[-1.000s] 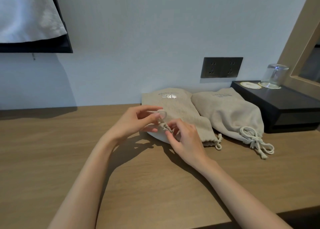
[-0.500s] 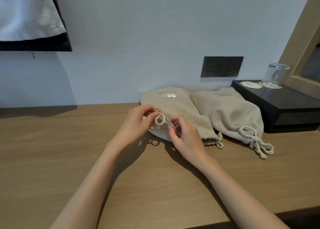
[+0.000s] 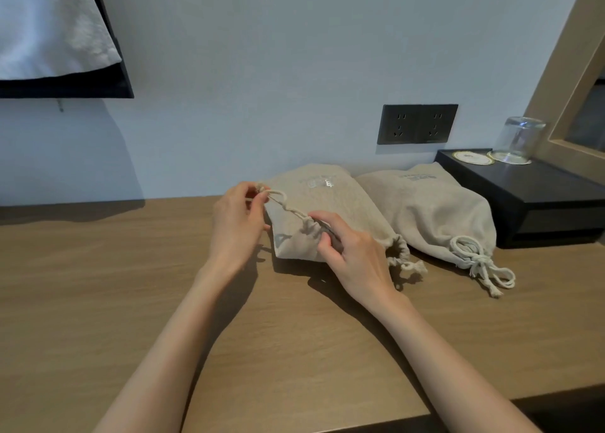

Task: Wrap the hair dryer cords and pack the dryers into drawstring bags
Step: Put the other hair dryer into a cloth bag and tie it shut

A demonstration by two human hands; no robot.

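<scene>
Two beige drawstring bags lie side by side at the back of the wooden desk [image 3: 98, 301]. The left bag [image 3: 347, 210] is bulged, and its mouth faces me. My left hand [image 3: 235, 226] pinches its white drawstring [image 3: 288, 207] and holds it stretched up and to the left. My right hand [image 3: 353, 256] grips the gathered mouth of this bag; a dark shape shows under its fingers. The right bag [image 3: 435, 216] is full and its cord [image 3: 481, 262] is tied in a bow. No hair dryer is plainly visible.
A black box [image 3: 537, 200] stands at the right with an upturned glass [image 3: 517, 139] and coasters on it. A dark double socket [image 3: 417, 123] sits in the wall above the bags. A wooden frame rises at the far right. A white cloth hangs at top left.
My left hand has pulled the drawstring out to the left, drawing it taut. My right hand has shifted onto the bag's mouth, which is now gathered.
</scene>
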